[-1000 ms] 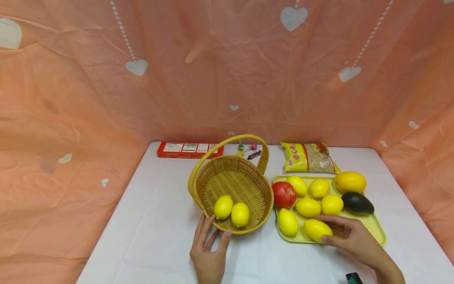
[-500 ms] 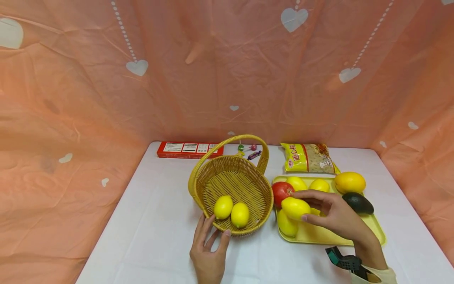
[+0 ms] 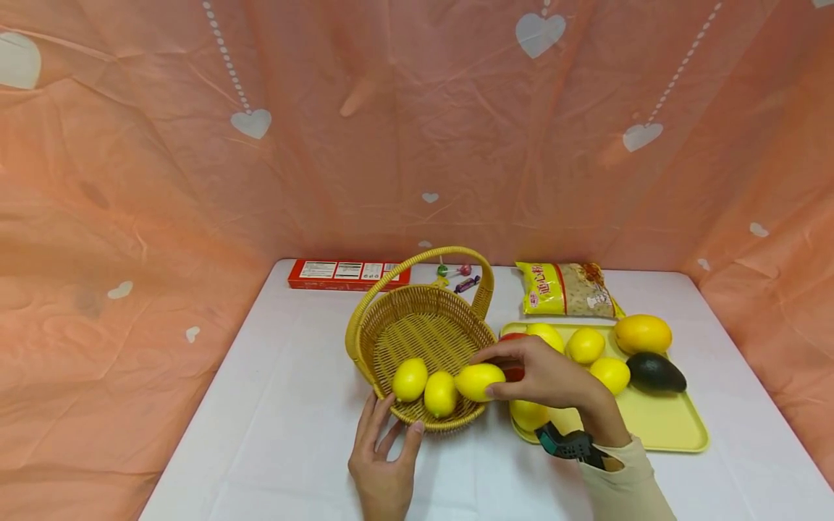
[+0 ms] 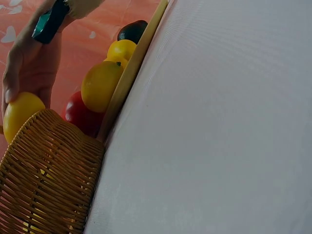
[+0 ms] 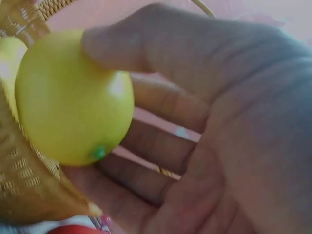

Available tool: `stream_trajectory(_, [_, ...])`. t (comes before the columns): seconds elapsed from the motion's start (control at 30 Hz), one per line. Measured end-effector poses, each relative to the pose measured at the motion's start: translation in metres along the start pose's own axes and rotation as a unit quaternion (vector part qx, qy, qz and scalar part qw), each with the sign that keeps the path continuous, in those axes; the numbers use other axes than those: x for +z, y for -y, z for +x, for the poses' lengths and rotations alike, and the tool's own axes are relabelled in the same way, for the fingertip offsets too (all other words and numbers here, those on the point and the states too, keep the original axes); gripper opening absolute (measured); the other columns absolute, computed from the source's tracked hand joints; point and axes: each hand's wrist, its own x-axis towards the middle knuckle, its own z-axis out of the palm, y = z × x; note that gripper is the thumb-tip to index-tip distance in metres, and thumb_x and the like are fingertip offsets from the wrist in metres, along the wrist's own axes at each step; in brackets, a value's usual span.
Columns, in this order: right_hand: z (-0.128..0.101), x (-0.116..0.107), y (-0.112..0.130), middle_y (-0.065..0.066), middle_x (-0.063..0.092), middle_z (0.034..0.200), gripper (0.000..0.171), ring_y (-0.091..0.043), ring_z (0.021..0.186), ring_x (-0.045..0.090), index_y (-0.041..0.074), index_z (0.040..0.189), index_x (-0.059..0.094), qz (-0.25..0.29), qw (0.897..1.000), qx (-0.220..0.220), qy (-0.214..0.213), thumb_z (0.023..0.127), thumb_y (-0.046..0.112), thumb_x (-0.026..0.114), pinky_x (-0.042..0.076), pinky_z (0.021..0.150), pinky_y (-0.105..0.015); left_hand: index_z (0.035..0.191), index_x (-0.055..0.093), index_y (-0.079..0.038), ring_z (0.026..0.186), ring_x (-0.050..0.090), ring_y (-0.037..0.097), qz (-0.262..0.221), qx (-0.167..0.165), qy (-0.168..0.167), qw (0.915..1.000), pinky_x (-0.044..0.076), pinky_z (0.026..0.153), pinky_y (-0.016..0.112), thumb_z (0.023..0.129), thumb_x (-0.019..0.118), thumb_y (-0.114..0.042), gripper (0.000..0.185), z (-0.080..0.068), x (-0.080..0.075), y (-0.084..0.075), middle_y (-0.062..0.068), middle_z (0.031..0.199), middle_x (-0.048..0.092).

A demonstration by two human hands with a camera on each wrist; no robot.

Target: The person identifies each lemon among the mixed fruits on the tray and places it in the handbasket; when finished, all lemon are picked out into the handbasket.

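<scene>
In the head view, a woven basket with an arched handle stands mid-table, and two lemons lie in it. My left hand touches its near rim with spread fingers and thumb. Over the basket's right rim, my right hand pinches another lemon between thumb and fingers. This held lemon fills the left of the right wrist view, close to the basket wall. In the left wrist view, the same lemon shows just above the basket's weave. My left hand is not visible there.
A yellow tray right of the basket bears several lemons, a partly hidden red fruit, an orange-yellow fruit and an avocado. Behind stand a yellow food bag, a red box and candies.
My right hand has lifted a lemon from the front of the tray and carried it left to the basket's right rim. My left hand and the basket have stayed in place.
</scene>
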Motion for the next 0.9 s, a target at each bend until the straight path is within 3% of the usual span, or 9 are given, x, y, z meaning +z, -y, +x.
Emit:
stream_trajectory(0.1, [0.011, 0.006, 0.004, 0.003, 0.08, 0.123, 0.041, -0.015, 0.095, 0.067, 0.015, 0.135, 0.078, -0.026, 1.0, -0.003, 0.017, 0.095, 0.021, 0.086, 0.066, 0.083, -0.029, 0.139, 0.073, -0.002, 0.134, 0.063, 0.001, 0.0, 0.003, 0.0, 1.0, 0.065, 0.101, 0.025, 0.087, 0.09, 0.005, 0.055, 0.0, 0.0, 0.0, 0.023, 0.164, 0.05])
stream_trajectory(0.43, [0.04, 0.039, 0.011, 0.006, 0.079, 0.119, 0.036, -0.005, 0.098, 0.066, 0.018, 0.127, 0.08, -0.032, 0.996, -0.006, 0.079, 0.092, 0.021, 0.088, 0.065, 0.09, -0.025, 0.138, 0.072, 0.002, 0.133, 0.063, 0.001, 0.004, 0.012, 0.003, 0.9999, 0.066, 0.1, 0.025, 0.088, 0.089, 0.003, 0.053, -0.001, 0.0, 0.0, 0.023, 0.163, 0.052])
stream_trajectory(0.67, [0.055, 0.065, 0.016, 0.001, 0.08, 0.123, 0.037, -0.011, 0.105, 0.069, 0.015, 0.128, 0.08, -0.005, 0.999, -0.034, 0.037, 0.093, 0.022, 0.09, 0.068, 0.099, -0.035, 0.138, 0.073, 0.002, 0.132, 0.063, 0.002, 0.007, 0.015, 0.0, 0.9999, 0.067, 0.098, 0.025, 0.089, 0.09, 0.0, 0.052, -0.002, 0.0, -0.001, 0.026, 0.162, 0.052])
stream_trajectory(0.9, [0.045, 0.06, 0.017, -0.008, 0.08, 0.13, 0.041, -0.028, 0.12, 0.075, 0.008, 0.133, 0.079, 0.057, 0.997, -0.043, -0.017, 0.095, 0.018, 0.088, 0.065, 0.11, -0.039, 0.139, 0.072, 0.002, 0.133, 0.063, 0.001, 0.005, 0.015, 0.001, 0.9999, 0.066, 0.099, 0.024, 0.089, 0.089, 0.002, 0.053, -0.001, 0.001, -0.002, 0.026, 0.162, 0.052])
